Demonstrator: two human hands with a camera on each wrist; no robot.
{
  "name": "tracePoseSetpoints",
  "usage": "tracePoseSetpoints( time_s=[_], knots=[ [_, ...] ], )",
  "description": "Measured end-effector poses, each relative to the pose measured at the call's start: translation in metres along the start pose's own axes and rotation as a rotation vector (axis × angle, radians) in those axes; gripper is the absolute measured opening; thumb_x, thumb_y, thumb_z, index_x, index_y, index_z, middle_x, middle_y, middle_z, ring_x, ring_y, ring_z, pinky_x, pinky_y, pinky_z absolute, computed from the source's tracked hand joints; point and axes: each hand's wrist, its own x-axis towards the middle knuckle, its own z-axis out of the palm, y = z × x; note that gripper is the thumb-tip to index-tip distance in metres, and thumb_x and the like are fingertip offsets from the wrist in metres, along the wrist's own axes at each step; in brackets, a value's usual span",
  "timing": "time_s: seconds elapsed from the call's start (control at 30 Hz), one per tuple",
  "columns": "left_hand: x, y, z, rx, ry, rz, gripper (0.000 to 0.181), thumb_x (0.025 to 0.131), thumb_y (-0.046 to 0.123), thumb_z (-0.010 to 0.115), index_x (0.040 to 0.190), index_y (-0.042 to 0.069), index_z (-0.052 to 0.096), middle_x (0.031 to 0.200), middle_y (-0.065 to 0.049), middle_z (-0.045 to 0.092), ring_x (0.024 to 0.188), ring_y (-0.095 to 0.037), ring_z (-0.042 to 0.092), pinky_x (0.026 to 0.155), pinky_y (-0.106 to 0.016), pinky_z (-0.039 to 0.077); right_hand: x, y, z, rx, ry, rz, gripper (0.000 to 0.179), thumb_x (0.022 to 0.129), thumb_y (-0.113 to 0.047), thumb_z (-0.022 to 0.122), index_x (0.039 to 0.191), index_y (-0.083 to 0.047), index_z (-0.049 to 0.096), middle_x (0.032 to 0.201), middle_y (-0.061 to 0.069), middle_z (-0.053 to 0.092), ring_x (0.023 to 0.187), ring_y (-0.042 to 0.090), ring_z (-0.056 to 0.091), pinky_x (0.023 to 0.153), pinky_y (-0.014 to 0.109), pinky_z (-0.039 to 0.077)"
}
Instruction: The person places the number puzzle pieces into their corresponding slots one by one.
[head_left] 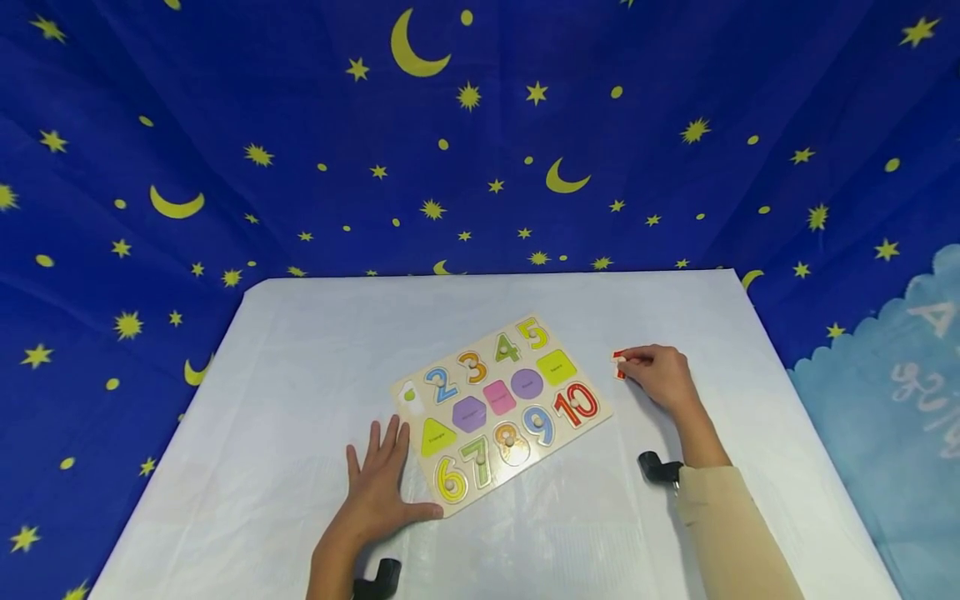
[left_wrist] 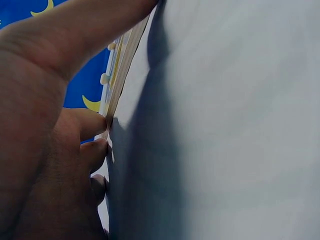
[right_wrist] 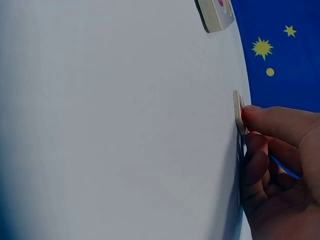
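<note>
A wooden number puzzle board [head_left: 491, 398] lies tilted on the table, with knobbed numerals 2 to 10 seated in it. In its left corner, a pale recess [head_left: 410, 397] shows a small green fruit picture. My left hand [head_left: 375, 492] is spread flat beside the board, its thumb and fingers touching the left edge. To the right of the board, my right hand [head_left: 660, 373] pinches a small red and white puzzle piece [head_left: 619, 364], probably the numeral 1, partly hidden by the fingers. In the right wrist view the thin piece [right_wrist: 238, 112] stands close to the tabletop.
A white cloth covers the table [head_left: 315, 350]. Blue curtain [head_left: 495, 133] with yellow moons and stars surrounds its far and side edges. Black wrist devices [head_left: 660, 468] sit by both wrists. A light blue panel with lettering [head_left: 900, 400] hangs at the right.
</note>
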Motion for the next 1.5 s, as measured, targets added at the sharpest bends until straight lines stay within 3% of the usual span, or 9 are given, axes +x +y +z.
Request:
tracePoseSetpoints(
  time_s=[0.53,1.13,1.5],
  knots=[
    [0.001,0.001,-0.001,-0.003,0.003,-0.024,0.142,0.045,0.08,0.074,0.155,0.014,0.014,0.16,-0.006,0.003,0.144,-0.031,-0.012,0.107,-0.059,-0.016,0.003,-0.018,0.008,0.046,-0.046,-0.091,0.027,0.087,-0.023,0.072,0.104,-0.002,0.071,0.092,0.011,0.067,0.076,0.021,0.057,0.063,0.031,0.047],
    [0.001,-0.001,0.0,0.001,-0.005,-0.014,0.142,0.045,0.082,0.072,0.155,0.015,0.012,0.161,-0.004,0.0,0.144,-0.029,-0.013,0.107,-0.058,-0.018,0.0,-0.067,0.028,0.096,-0.145,-0.167,0.026,0.085,-0.02,0.073,0.105,-0.003,0.071,0.088,0.006,0.064,0.077,0.021,0.057,0.067,0.033,0.05],
    [0.0,-0.001,0.0,-0.001,0.001,-0.011,0.142,0.045,0.081,0.073,0.155,0.015,0.013,0.161,-0.004,0.001,0.145,-0.03,-0.011,0.107,-0.06,-0.016,-0.004,-0.093,0.055,0.115,-0.212,-0.206,0.022,0.085,-0.022,0.074,0.102,-0.008,0.073,0.083,0.0,0.063,0.074,0.017,0.056,0.065,0.032,0.05]
  ],
)
